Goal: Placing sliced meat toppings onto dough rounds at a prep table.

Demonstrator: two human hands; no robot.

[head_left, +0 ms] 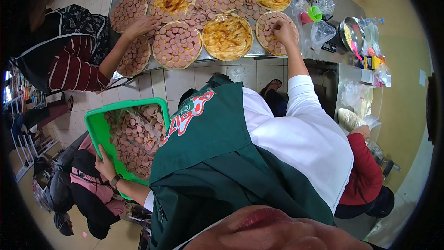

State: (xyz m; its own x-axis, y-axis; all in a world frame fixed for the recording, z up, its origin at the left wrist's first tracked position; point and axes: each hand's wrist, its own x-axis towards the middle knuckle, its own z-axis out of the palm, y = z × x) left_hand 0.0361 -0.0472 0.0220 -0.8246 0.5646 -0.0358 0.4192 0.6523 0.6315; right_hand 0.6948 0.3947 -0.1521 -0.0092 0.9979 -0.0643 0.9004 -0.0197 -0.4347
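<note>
Dark green fabric apron [208, 157], worn over a smooth white short-sleeved shirt [296, 134], occupies the foreground. Left hand [106, 164]: gripping the outer wall of a bright green rectangular plastic tub [125, 104], left of the apron. Tub contents: loose pink sausage slices [132, 150], thin and round, with clear crinkled plastic film [149, 126] among them. Right hand [285, 33]: fingers bunched downward over a pale round dough base [276, 54] covered with similar slices; whether one is pinched cannot be told. This base lies at the near edge of a silver metal table [296, 11], beside a glossy round base streaked with brown sauce [226, 37]. Right-hand counter: round metal bowl [358, 28] containing pale yellow material [348, 34] and a pink utensil [355, 50].
</note>
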